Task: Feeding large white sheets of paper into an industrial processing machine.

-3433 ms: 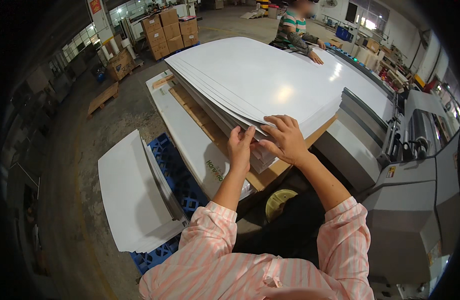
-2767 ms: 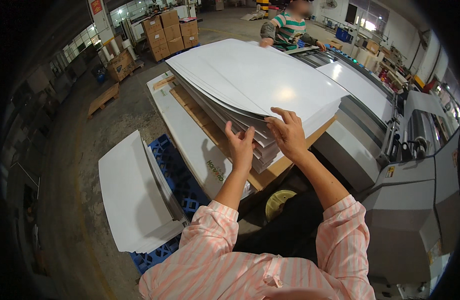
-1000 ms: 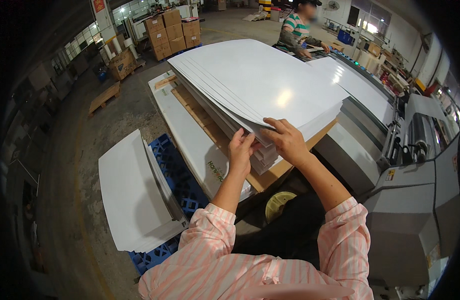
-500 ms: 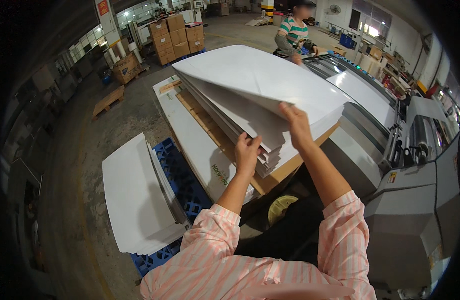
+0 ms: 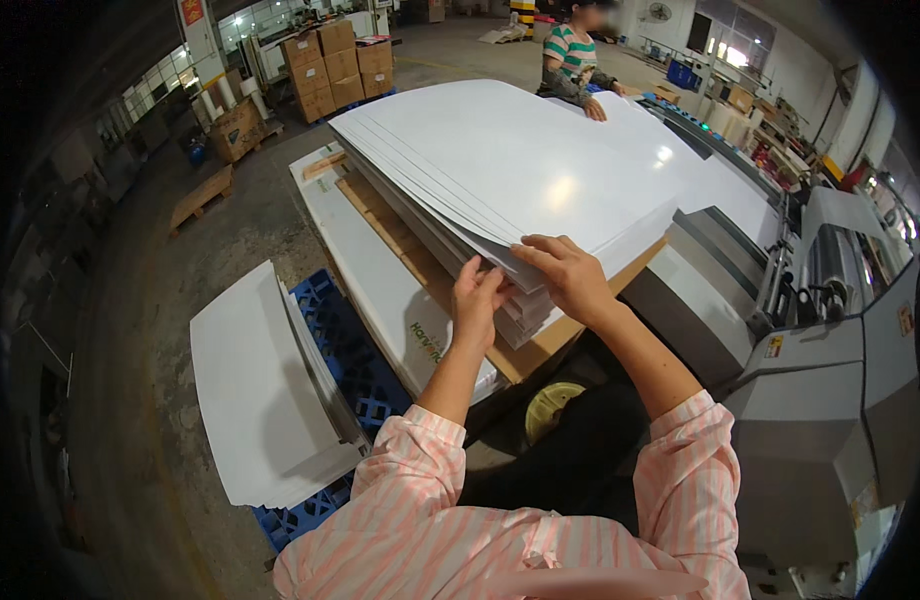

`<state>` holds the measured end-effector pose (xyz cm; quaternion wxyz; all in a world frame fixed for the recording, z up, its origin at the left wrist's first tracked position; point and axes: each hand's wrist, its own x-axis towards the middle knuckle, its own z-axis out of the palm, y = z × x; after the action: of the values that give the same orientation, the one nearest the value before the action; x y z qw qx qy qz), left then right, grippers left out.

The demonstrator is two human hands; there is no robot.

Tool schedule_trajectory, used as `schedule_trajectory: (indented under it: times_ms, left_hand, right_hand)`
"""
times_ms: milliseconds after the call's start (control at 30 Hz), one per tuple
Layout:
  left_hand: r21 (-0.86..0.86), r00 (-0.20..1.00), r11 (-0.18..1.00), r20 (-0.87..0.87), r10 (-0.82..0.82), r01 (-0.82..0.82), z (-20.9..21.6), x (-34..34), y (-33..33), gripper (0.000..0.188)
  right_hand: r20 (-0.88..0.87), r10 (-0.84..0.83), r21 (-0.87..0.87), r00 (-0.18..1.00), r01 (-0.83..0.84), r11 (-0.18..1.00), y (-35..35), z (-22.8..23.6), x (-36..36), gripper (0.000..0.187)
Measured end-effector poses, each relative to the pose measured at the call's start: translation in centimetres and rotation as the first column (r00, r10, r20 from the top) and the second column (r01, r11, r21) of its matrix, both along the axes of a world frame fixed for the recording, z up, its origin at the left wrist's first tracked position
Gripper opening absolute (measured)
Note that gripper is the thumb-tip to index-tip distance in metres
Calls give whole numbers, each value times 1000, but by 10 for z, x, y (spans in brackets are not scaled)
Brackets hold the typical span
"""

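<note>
A tall stack of large, glossy white sheets [image 5: 520, 160] lies before me, its upper sheets fanned slightly along the left edge. My right hand [image 5: 572, 280] is closed over the near corner of the top sheets, fingers on the upper face and thumb hidden. Just left of it, my left hand [image 5: 478, 303] has its fingers curled at the edge of the sheets below that corner, pinching there. Uneven layers of paper show between and beneath both hands. Brown board [image 5: 540, 357] lies under the stack.
At left, another white sheet stack [image 5: 250, 380] rests on a blue plastic pallet [image 5: 330, 320]. A long white pack [image 5: 365, 275] lies between the stacks. A grey machine [image 5: 700, 310] stands at right. Across the stack, a co-worker [image 5: 570, 60] touches the sheets. Cartons [image 5: 330, 75] stand behind.
The lifted near corner has come down, and my right hand has lowered with it toward my left hand. The co-worker's hands now rest on the far sheets.
</note>
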<state>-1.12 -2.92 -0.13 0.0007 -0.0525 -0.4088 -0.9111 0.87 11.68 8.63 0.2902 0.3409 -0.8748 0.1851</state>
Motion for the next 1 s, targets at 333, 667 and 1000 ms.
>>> schedule_trajectory:
  times_ms: [333,667,1000]
  left_hand:
    - [-113,997,991,25,78,-75,12,6,7,58]
    - [-17,998,997,-11,70,-70,0,2,5,58]
    - [-295,974,932,23,226,-210,24,4,13,26]
  right_hand:
    - [64,-31,-83,997,36,996,9,-16,2,20]
    - [11,-98,-58,995,98,993,10,-19,-3,18]
    - [-6,-120,-87,993,119,989,10,-13,-4,17]
